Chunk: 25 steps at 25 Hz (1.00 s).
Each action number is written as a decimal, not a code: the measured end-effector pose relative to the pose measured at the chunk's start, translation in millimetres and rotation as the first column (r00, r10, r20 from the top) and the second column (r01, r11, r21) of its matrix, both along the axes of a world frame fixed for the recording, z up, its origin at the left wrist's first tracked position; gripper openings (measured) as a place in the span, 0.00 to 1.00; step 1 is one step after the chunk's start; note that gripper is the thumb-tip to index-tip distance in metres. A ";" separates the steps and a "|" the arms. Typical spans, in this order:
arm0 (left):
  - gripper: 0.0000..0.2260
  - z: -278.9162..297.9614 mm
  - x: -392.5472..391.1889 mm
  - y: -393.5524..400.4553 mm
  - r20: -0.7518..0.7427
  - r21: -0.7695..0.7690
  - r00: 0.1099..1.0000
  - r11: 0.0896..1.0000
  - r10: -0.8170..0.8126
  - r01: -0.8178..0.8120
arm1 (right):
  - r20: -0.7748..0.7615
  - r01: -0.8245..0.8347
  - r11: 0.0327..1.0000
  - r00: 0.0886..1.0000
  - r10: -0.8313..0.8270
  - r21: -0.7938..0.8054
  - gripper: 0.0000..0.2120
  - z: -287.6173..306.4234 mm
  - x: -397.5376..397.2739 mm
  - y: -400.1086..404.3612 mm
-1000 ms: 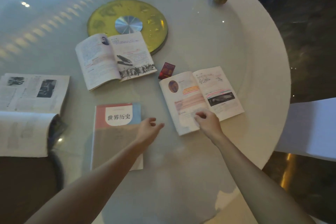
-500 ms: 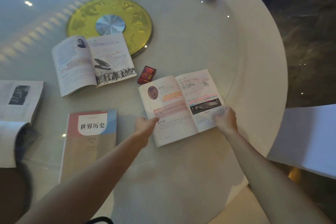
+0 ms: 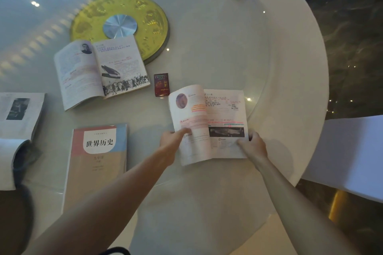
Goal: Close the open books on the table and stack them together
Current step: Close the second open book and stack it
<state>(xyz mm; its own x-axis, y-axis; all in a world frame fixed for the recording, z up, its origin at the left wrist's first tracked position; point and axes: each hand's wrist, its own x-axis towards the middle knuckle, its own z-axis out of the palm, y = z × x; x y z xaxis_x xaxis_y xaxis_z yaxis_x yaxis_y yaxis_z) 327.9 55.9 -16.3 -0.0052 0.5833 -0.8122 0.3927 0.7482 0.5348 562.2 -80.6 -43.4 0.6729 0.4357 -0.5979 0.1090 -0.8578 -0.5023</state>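
Seen from above, a person's two bare hands hold an open book [image 3: 209, 122] near the right edge of a round white surface [image 3: 290, 68]. The left hand [image 3: 173, 144] pinches its left page; the right hand [image 3: 251, 147] grips the lower right corner. A closed book [image 3: 99, 163] lies to the left, with two more open books [image 3: 99, 72] [image 3: 18, 114] beyond.

The scene is dim, with a cool bluish cast. The glossy table [image 3: 207, 27] mirrors rows of ceiling lights as soft streaks and pinpoint glints. Faint shadows spread beneath the forearms. Wide-angle distortion curves the table rim, and fine print looks soft and slightly blurred.
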 end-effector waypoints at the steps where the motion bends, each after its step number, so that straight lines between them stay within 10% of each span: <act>1: 0.14 1.3 1.9 -2.4 0.039 0.011 0.999 1.000 -0.017 0.016 | -0.039 0.045 0.997 0.998 -0.043 0.065 0.06 -1.7 -1.3 -4.1; 11: 0.10 26.2 29.0 -32.9 0.393 0.208 0.808 0.898 -0.439 0.387 | -0.405 0.253 0.930 0.905 -0.131 0.265 0.26 13.4 -33.2 -28.1; 19: 0.20 -1.9 -9.8 -38.5 -0.117 0.243 0.904 0.871 -0.411 0.427 | -0.476 0.278 0.931 0.868 -0.138 0.237 0.10 1.1 -60.6 -40.7; 22: 0.28 -5.6 -22.4 -34.9 -0.056 0.149 0.929 0.917 -0.366 0.370 | -0.472 0.291 0.920 0.870 -0.141 0.261 0.16 3.0 -70.2 -41.1; 25: 0.16 -3.8 -37.1 -26.9 0.034 0.147 0.941 0.933 -0.337 0.329 | -0.491 0.269 0.923 0.865 -0.106 0.274 0.21 15.3 -78.2 -41.2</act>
